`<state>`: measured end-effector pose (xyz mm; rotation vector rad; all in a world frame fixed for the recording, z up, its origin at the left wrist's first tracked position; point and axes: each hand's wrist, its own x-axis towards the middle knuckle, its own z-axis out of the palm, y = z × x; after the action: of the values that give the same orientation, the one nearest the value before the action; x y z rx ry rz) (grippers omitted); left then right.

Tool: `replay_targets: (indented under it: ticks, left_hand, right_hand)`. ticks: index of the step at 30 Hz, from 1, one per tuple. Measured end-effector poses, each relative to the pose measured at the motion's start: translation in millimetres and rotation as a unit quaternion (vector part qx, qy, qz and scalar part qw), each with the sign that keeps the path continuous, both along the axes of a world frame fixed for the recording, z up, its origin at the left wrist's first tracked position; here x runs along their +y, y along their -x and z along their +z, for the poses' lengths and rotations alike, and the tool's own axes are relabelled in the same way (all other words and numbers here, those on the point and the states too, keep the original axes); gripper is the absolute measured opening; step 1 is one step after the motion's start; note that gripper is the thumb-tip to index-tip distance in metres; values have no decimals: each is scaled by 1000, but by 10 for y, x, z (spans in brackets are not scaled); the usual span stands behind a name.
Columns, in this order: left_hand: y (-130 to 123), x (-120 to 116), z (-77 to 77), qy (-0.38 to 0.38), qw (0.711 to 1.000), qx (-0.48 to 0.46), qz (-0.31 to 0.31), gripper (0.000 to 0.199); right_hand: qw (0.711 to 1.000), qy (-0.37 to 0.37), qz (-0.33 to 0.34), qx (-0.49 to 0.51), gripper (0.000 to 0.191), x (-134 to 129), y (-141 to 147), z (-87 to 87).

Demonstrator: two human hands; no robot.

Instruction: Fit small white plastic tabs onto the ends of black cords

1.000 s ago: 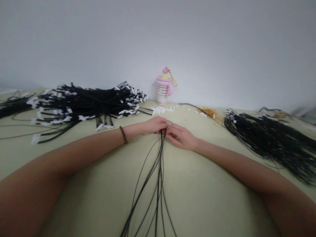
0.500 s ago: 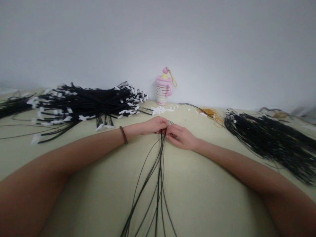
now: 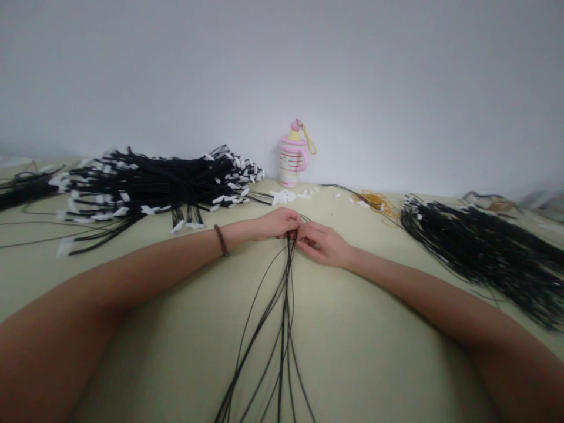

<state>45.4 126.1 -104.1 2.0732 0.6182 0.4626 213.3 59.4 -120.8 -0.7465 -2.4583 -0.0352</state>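
Several thin black cables (image 3: 285,305) fan out over the table toward me, their upper ends gathered between my hands. My left hand (image 3: 278,224), with a dark beaded bracelet (image 3: 221,241) on its wrist, pinches the bunch from the left. On the other side my right hand (image 3: 325,244) has its fingers curled and closed at the same cables, close against the left fingertips. The cable ends inside the fingers are mostly hidden. Just beyond the hands lie small white pieces (image 3: 284,196) in a loose heap.
A big pile of black cables with white ends (image 3: 167,179) lies back left. More black cables (image 3: 489,252) spread at the right. Beside yellow rubber bands (image 3: 374,202), a pink and white cup (image 3: 289,161) stands by the wall (image 3: 282,59). The tabletop (image 3: 185,329) is pale green.
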Motion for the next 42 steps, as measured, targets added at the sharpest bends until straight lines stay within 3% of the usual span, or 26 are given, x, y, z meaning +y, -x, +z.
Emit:
replay_targets:
  ticks: [42]
  left_hand:
    - [-7, 42, -44, -33, 999, 9, 2, 20]
  right_hand:
    - [1000, 5, 2, -1, 8, 2, 13, -2]
